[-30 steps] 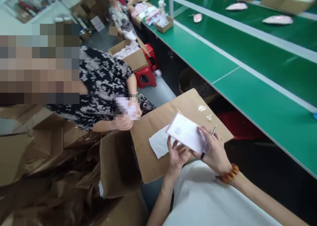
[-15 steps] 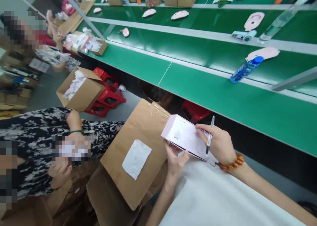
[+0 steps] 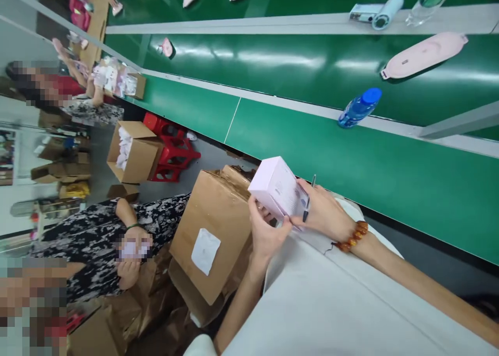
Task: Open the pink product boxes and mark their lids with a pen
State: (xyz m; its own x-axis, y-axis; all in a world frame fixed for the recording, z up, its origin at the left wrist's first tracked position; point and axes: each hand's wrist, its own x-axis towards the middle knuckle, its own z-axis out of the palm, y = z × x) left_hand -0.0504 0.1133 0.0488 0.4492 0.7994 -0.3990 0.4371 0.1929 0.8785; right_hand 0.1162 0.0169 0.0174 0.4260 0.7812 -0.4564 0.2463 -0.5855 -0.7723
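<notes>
A small pale pink printed box (image 3: 273, 184) is held in front of my body, tilted, its lettered side facing up. My left hand (image 3: 267, 234) is closed around the box's near lower edge, the thumb pressing on its side. A pen (image 3: 306, 213) with a dark end sits in my right hand (image 3: 325, 210), whose fingers also rest against the right end of the box. Part of the pen is hidden by the fingers. A beaded bracelet (image 3: 354, 236) circles my right wrist.
A green-topped bench (image 3: 296, 132) runs across, carrying a blue bottle (image 3: 359, 107) and pink molded parts (image 3: 423, 55). At left, a large carton (image 3: 218, 215) bears a white paper (image 3: 206, 251). A person in a patterned garment (image 3: 93, 252) sits beyond it; red stools (image 3: 175, 156) stand behind.
The box has turned, now showing its end and standing more steeply. My right hand has shifted left and down against the box, with the pen still in it. The camera view has moved.
</notes>
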